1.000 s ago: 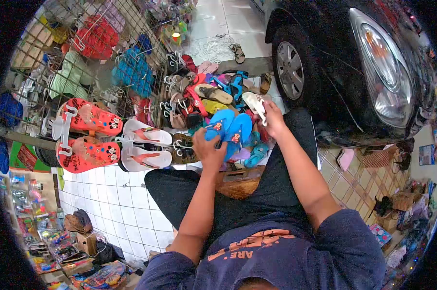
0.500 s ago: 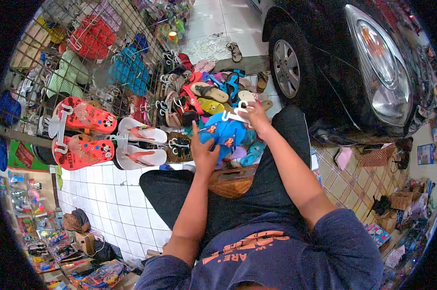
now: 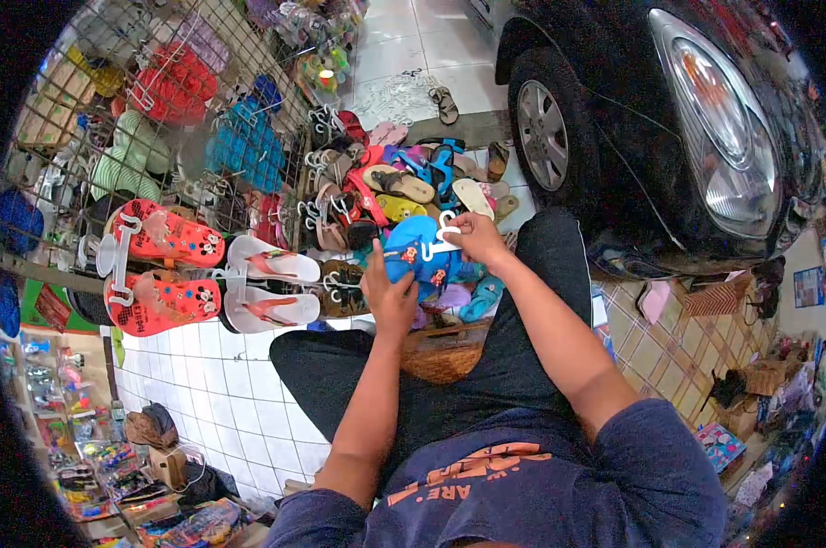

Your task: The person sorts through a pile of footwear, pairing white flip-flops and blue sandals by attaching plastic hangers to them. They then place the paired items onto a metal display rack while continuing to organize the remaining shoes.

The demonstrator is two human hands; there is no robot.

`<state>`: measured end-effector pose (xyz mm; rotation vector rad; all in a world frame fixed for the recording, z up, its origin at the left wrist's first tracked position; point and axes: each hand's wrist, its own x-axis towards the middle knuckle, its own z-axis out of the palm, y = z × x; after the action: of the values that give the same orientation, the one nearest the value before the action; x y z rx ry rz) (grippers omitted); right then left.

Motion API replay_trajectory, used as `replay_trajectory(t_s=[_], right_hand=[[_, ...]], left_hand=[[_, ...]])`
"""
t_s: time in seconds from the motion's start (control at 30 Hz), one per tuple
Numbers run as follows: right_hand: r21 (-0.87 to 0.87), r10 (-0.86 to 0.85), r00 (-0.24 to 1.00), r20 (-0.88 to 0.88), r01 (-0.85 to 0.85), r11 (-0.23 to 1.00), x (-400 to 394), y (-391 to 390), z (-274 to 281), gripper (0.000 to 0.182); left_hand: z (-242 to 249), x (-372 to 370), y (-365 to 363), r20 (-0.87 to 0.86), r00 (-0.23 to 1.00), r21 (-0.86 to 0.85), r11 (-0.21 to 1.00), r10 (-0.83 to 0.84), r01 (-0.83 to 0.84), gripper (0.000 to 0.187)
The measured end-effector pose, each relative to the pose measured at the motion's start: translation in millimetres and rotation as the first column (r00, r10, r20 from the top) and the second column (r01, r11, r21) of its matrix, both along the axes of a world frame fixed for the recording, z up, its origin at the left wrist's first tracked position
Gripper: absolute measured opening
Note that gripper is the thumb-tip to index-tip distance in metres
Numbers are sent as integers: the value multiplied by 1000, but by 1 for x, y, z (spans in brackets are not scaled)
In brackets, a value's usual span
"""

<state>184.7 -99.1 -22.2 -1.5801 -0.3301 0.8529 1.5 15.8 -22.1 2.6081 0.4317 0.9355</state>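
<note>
A pair of blue children's sandals (image 3: 407,239) with small cartoon figures on the straps is held up in front of my lap. My left hand (image 3: 391,294) is closed around their near left side, thumb pointing up. In my right hand (image 3: 475,239), thumb and fingers pinch a white plastic shoe hanger (image 3: 446,230) at the sandals' right edge. Whether the hanger is hooked into the sandals cannot be made out. Just beyond lies a heap of loose sandals, among them a yellow one (image 3: 400,208) and a beige one (image 3: 402,185).
Red sandals (image 3: 166,233) and white flip-flops (image 3: 271,312) hang on hangers to the left, by a wire grid (image 3: 239,100). A black car's front wheel (image 3: 543,128) stands close on the right. White hangers (image 3: 390,91) lie scattered on the tiles ahead.
The blue sandals have been drawn together and turned, so less of them shows. My right hand and the hanger have shifted slightly left and nearer to me.
</note>
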Motion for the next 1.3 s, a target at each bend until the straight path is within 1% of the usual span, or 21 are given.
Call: replay_trajectory(t_s=[0.13,0.2,0.27,0.33,0.43,0.57,0.63,0.67,0.73,0.77,0.8,0.87,0.9,0.97,1.0,1.07,1.1,1.17,1.2,1.27,1.3], right_hand=[[-9,-44,998,41,45,999,-3,2,-9,31],[-15,-119,975,185,124,992,-2,7,-22,28],[-54,-113,964,239,129,990,4,8,-35,28],[-94,-105,951,289,137,986,7,6,-27,27],[-116,15,990,141,2,993,12,0,-20,36],[-31,37,996,80,-35,999,5,1,-11,41],[81,-1,1000,-4,2,997,0,0,-3,44],[81,-2,1000,-5,3,997,0,0,-2,44],[-1,-59,996,74,60,998,2,2,-5,42],[-72,-38,990,133,48,996,4,2,-6,41],[-72,-40,990,132,50,996,5,2,-11,41],[52,-143,990,12,142,988,5,6,-19,34],[53,-143,990,12,142,988,4,8,-20,34],[242,-287,944,-164,320,916,0,11,-22,27],[241,-287,944,-165,320,916,-2,13,-25,27],[170,-331,942,-63,337,926,-4,16,-32,25],[171,-331,942,-62,337,926,-5,15,-29,25],[-44,-293,938,184,306,951,-6,12,-22,29],[-44,-295,938,181,308,950,-8,13,-22,29],[2,-310,902,301,324,946,-11,18,-21,34],[4,-313,901,299,327,945,-13,19,-20,34]], left_hand=[[-4,1,0,10,1000,12,1000,-20,20,21],[-8,1,3,5,997,43,996,-80,79,22],[-6,1,-2,-7,997,36,997,-74,74,22],[-4,1,-3,-22,997,26,997,-69,69,23],[-2,1,-4,7,997,-23,997,-79,79,22],[0,0,-2,7,999,-3,999,-42,42,19],[0,1,-2,12,999,1,999,-36,36,19],[0,1,-2,9,999,0,999,-41,41,19],[1,1,-3,4,999,-2,999,-48,48,19],[1,1,-3,7,999,-1,999,-52,52,18],[0,2,-3,11,998,0,998,-56,56,18],[0,2,-4,15,998,-2,998,-57,57,18],[0,2,-4,19,998,-4,998,-55,55,18],[0,2,-7,27,999,-41,998,-39,40,17],[0,3,-8,36,999,-77,997,-23,26,17],[1,3,-10,46,999,-82,997,-3,7,16],[1,3,-11,56,998,-86,996,16,-11,16],[3,3,-12,69,997,-100,995,28,-21,16],[3,2,-12,80,996,-115,993,39,-30,16],[4,3,-17,89,994,-138,989,57,-44,15],[4,4,-18,98,992,-162,985,77,-61,14]])
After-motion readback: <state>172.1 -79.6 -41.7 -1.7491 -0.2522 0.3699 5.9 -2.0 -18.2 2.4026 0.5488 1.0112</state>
